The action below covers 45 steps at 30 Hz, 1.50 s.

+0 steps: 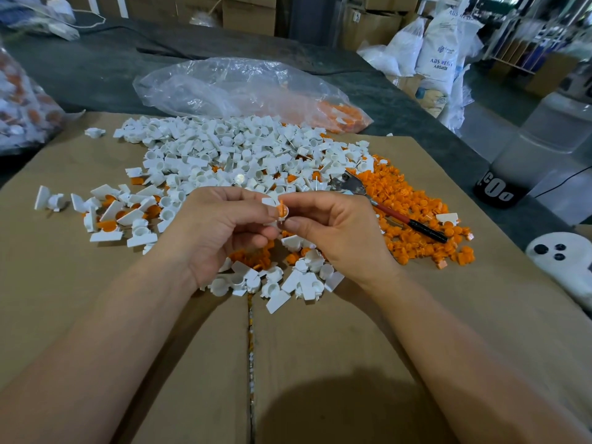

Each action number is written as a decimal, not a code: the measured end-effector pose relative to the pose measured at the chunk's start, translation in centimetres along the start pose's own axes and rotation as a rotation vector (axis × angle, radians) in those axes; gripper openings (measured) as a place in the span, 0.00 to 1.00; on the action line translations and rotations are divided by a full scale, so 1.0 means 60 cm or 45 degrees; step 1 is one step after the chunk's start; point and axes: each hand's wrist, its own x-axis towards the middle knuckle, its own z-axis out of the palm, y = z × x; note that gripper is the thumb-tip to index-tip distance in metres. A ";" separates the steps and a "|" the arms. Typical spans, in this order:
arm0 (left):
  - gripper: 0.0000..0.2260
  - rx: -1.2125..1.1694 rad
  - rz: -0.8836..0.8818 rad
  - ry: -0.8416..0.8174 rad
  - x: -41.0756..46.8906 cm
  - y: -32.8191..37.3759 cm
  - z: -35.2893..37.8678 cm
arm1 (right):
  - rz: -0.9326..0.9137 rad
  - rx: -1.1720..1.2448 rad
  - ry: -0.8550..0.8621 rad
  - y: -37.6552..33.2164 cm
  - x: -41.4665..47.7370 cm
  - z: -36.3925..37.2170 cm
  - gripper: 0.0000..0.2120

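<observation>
My left hand (221,225) and my right hand (333,232) meet above the middle of a cardboard sheet (96,299). Between their fingertips sits a small white plastic cup piece (272,203) with an orange plastic cap (282,210) against it. The left fingers pinch the white piece; the right thumb and forefinger pinch the orange cap. A big heap of white pieces (230,149) lies beyond the hands. A heap of orange caps (416,219) spreads to the right. More white pieces (288,280) lie under my wrists.
A scraper tool with a red and black handle (397,216) lies on the orange caps. A clear plastic bag (243,88) holding orange caps lies behind the heap. A white device (563,261) sits at the right edge, a bottle (525,161) beyond it. Sacks and cartons stand at the back.
</observation>
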 end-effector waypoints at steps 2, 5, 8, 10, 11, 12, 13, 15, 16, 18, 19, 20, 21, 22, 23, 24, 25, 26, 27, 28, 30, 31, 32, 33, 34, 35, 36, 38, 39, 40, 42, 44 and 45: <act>0.13 0.002 -0.006 0.003 0.000 0.000 0.000 | -0.002 -0.006 -0.008 0.000 0.000 0.000 0.19; 0.13 0.001 -0.010 0.005 0.001 0.001 0.000 | -0.029 0.002 -0.004 -0.002 -0.001 0.000 0.18; 0.12 0.021 -0.004 0.000 0.001 0.000 0.000 | -0.089 -0.040 0.047 -0.003 -0.002 0.003 0.18; 0.13 0.039 0.006 -0.003 0.001 -0.002 0.001 | -0.115 -0.069 0.075 -0.002 -0.003 0.004 0.17; 0.14 0.050 0.011 -0.004 0.001 -0.003 0.001 | -0.132 -0.096 0.091 -0.002 -0.003 0.004 0.17; 0.14 0.060 0.014 -0.004 0.001 -0.003 0.002 | -0.158 -0.133 0.105 -0.001 -0.003 0.005 0.17; 0.14 0.067 0.015 -0.003 0.001 -0.004 0.001 | -0.191 -0.177 0.113 -0.001 -0.003 0.005 0.17; 0.15 0.073 0.013 -0.002 0.001 -0.004 0.001 | -0.251 -0.268 0.112 -0.002 -0.002 0.005 0.18; 0.15 0.073 0.012 -0.001 0.001 -0.004 0.001 | -0.276 -0.310 0.110 -0.002 -0.002 0.005 0.17; 0.15 0.076 0.016 -0.002 0.000 -0.004 0.001 | -0.312 -0.383 0.100 -0.001 -0.001 0.004 0.14; 0.14 0.078 0.019 -0.004 0.000 -0.005 0.001 | -0.323 -0.416 0.097 -0.001 -0.001 0.003 0.13; 0.14 0.079 0.021 -0.006 0.000 -0.005 0.002 | -0.331 -0.447 0.097 -0.002 -0.001 0.003 0.13; 0.13 0.080 0.023 -0.006 0.000 -0.005 0.002 | -0.339 -0.471 0.098 -0.002 -0.001 0.003 0.13; 0.13 0.081 0.024 -0.007 -0.001 -0.005 0.001 | -0.345 -0.485 0.096 -0.003 -0.001 0.002 0.13; 0.12 0.082 0.024 -0.008 -0.001 -0.005 0.001 | -0.349 -0.494 0.092 -0.004 -0.001 0.002 0.13; 0.10 0.082 0.025 -0.011 0.000 -0.005 0.001 | -0.353 -0.500 0.089 -0.004 -0.001 0.002 0.13; 0.10 0.079 0.027 -0.014 -0.001 -0.005 0.001 | -0.355 -0.503 0.087 -0.005 -0.001 0.002 0.12; 0.10 0.071 0.031 -0.017 -0.001 -0.005 0.001 | -0.356 -0.501 0.088 -0.005 -0.002 0.002 0.12; 0.11 0.060 0.036 -0.020 -0.002 -0.005 0.001 | -0.355 -0.494 0.092 -0.005 -0.002 0.002 0.12; 0.12 0.055 0.043 -0.023 -0.002 -0.005 0.000 | -0.357 -0.490 0.098 -0.006 -0.002 0.001 0.12; 0.13 0.079 0.064 -0.022 -0.003 -0.006 0.000 | -0.366 -0.482 0.107 -0.005 -0.003 0.002 0.13; 0.13 0.099 0.080 -0.018 -0.003 -0.006 0.001 | -0.362 -0.460 0.108 -0.005 -0.003 0.003 0.13; 0.12 0.113 0.098 -0.014 -0.003 -0.006 0.001 | -0.339 -0.412 0.112 -0.004 -0.004 0.005 0.15; 0.11 0.117 0.117 -0.012 -0.003 -0.005 0.002 | -0.294 -0.337 0.125 -0.005 -0.004 0.006 0.16; 0.10 0.115 0.136 -0.012 -0.003 -0.005 0.002 | -0.237 -0.251 0.143 -0.005 -0.004 0.006 0.18; 0.09 0.112 0.153 -0.014 -0.003 -0.004 0.002 | -0.180 -0.174 0.155 -0.006 -0.004 0.006 0.18; 0.09 0.112 0.166 -0.016 -0.004 -0.004 0.003 | -0.135 -0.116 0.156 -0.006 -0.003 0.005 0.19; 0.09 0.127 0.184 -0.018 -0.005 -0.004 0.003 | -0.092 -0.062 0.138 -0.006 -0.004 0.004 0.18; 0.10 0.134 0.189 -0.018 -0.004 -0.005 0.002 | -0.087 -0.044 0.131 -0.007 -0.004 0.004 0.18; 0.11 0.140 0.193 -0.017 -0.004 -0.005 0.002 | -0.085 -0.022 0.126 -0.007 -0.004 0.003 0.18; 0.11 0.152 0.205 -0.016 -0.005 -0.005 0.003 | -0.083 0.014 0.116 -0.009 -0.005 0.003 0.17; 0.10 0.163 0.218 -0.014 -0.006 -0.004 0.003 | -0.084 0.025 0.106 -0.010 -0.006 0.003 0.16; 0.09 0.166 0.222 -0.010 -0.006 -0.004 0.003 | -0.083 0.032 0.102 -0.010 -0.006 0.004 0.16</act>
